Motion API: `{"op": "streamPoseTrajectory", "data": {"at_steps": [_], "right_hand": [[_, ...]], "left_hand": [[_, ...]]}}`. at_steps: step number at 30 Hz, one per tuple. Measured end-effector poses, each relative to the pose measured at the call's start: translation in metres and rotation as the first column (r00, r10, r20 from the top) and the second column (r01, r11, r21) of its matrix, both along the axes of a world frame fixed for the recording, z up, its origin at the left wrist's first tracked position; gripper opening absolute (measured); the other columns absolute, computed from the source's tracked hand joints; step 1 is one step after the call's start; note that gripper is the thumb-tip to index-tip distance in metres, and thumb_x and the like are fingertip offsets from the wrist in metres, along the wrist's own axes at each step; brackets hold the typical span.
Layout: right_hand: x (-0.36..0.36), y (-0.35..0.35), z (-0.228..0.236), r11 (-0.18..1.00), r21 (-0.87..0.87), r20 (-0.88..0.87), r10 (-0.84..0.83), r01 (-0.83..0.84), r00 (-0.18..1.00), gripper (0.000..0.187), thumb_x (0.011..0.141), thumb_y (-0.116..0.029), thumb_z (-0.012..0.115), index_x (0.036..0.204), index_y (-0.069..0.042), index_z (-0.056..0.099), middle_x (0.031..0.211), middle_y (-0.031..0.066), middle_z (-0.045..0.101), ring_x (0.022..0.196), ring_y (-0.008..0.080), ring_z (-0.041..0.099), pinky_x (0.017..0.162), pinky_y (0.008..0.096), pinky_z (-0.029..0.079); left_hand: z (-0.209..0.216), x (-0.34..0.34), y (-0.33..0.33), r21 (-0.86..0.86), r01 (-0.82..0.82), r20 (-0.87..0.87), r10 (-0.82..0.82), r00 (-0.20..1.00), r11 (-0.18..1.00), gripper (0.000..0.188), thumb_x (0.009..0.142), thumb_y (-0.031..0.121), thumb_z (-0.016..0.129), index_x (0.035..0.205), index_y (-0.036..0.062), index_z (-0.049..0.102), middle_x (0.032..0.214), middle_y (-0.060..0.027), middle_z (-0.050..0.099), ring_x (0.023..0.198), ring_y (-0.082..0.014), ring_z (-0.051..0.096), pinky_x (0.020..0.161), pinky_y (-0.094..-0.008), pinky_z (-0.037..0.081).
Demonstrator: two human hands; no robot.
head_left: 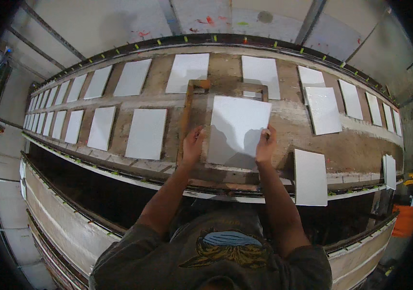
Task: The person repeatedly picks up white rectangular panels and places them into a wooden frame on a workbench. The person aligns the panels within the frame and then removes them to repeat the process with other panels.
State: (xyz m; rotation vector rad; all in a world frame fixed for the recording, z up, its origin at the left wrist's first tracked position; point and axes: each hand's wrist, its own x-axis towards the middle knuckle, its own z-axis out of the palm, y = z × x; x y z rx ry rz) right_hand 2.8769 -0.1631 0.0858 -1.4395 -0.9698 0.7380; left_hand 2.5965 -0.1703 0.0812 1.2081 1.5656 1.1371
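Observation:
A white rectangular panel (239, 126) lies in front of me, inside or over a wooden frame (185, 113) whose left bar and far corners show. My right hand (266, 147) is closed at the panel's right edge, thumb and fingers pinching it. Beside the panel's left edge, my left hand (193, 146) is curled closed over the frame's left bar. A small gap seems to part it from the panel, and what its fingers hold, if anything, is hidden. Shadows of both hands fall across the panel.
Similar white panels (147, 134) lie in two rows along the long brown bench (361, 150). At right, one panel (323, 110) overlaps another, and a nearer one (310, 177) juts past the front edge. An orange item (406, 221) sits at far right.

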Motion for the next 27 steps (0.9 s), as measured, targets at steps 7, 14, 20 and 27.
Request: {"op": "streamPoseTrajectory", "data": {"at_steps": [7, 14, 20, 27], "right_hand": [[-0.06, 0.012, -0.075, 0.986, -0.117, 0.3, -0.078, 0.118, 0.951, 0.03, 0.097, -0.016, 0.062, 0.125, -0.005, 0.063, 0.105, 0.0146, 0.065, 0.092, 0.025, 0.064, 0.086, 0.0369, 0.049], [-0.074, 0.01, -0.07, 0.958, -0.249, 0.308, -0.061, 0.142, 0.949, 0.034, 0.094, -0.019, 0.067, 0.122, -0.002, 0.063, 0.114, 0.0207, 0.065, 0.103, 0.0384, 0.064, 0.091, 0.0459, 0.049], [-0.063, 0.01, -0.093, 0.963, -0.238, 0.47, -0.004, 0.131, 0.883, 0.036, 0.089, -0.018, 0.073, 0.121, -0.002, 0.065, 0.106, 0.019, 0.065, 0.095, 0.0332, 0.063, 0.087, 0.0428, 0.049], [-0.066, 0.006, -0.088, 0.959, -0.252, 0.505, 0.015, 0.131, 0.863, 0.038, 0.086, -0.018, 0.076, 0.121, -0.004, 0.067, 0.103, 0.0183, 0.061, 0.096, 0.0364, 0.062, 0.085, 0.0448, 0.05]], "left_hand": [[0.002, -0.033, 0.012, -0.093, 0.228, -0.401, -0.247, 0.882, 0.969, 0.037, 0.088, 0.022, 0.07, 0.121, 0.0075, 0.067, 0.095, -0.0184, 0.071, 0.087, -0.0354, 0.07, 0.078, -0.0438, 0.056], [-0.02, -0.031, 0.021, -0.236, 0.189, -0.571, -0.293, 0.767, 0.953, 0.031, 0.087, 0.016, 0.068, 0.114, 0.0029, 0.066, 0.103, -0.0223, 0.068, 0.099, -0.0408, 0.067, 0.087, -0.0522, 0.053], [-0.026, -0.025, 0.025, -0.299, 0.205, -0.622, -0.354, 0.699, 0.932, 0.025, 0.088, 0.017, 0.069, 0.106, -0.0012, 0.068, 0.106, -0.0245, 0.067, 0.102, -0.0431, 0.066, 0.088, -0.0519, 0.054], [-0.04, -0.027, 0.032, -0.366, 0.212, -0.666, -0.415, 0.62, 0.906, 0.026, 0.089, 0.019, 0.069, 0.101, -0.0035, 0.069, 0.106, -0.0245, 0.067, 0.104, -0.0421, 0.067, 0.086, -0.0497, 0.056]]}}
